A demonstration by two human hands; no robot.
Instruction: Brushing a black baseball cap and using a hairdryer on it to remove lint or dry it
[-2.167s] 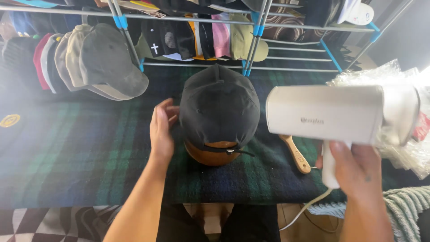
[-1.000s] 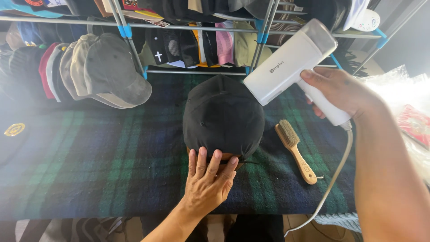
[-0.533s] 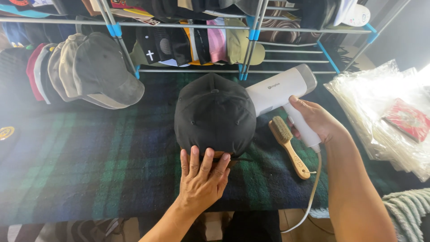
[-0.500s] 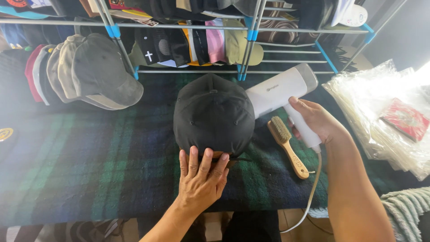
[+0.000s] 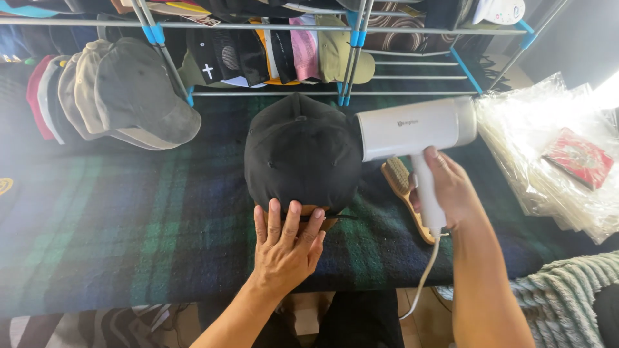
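Observation:
A black cap (image 5: 302,151) sits on a brown rounded form (image 5: 309,212) in the middle of the plaid-covered table (image 5: 129,225). My left hand (image 5: 285,248) lies flat against the near edge of the cap and form, fingers spread. My right hand (image 5: 448,190) grips the handle of a white handheld steamer (image 5: 416,129), whose nozzle end touches the cap's right side. Its white cord (image 5: 422,277) hangs down over the table edge.
A wooden brush (image 5: 405,193) lies behind the steamer handle. Stacked caps (image 5: 109,93) rest at the left, more caps hang on a metal rack (image 5: 348,51) behind. Clear plastic bags (image 5: 554,161) with a red item lie at the right. A knitted blanket (image 5: 567,296) is at bottom right.
The steamer swung down from above the cap and now points level at the cap's right side. My left hand moved from the cap's left side to its near edge.

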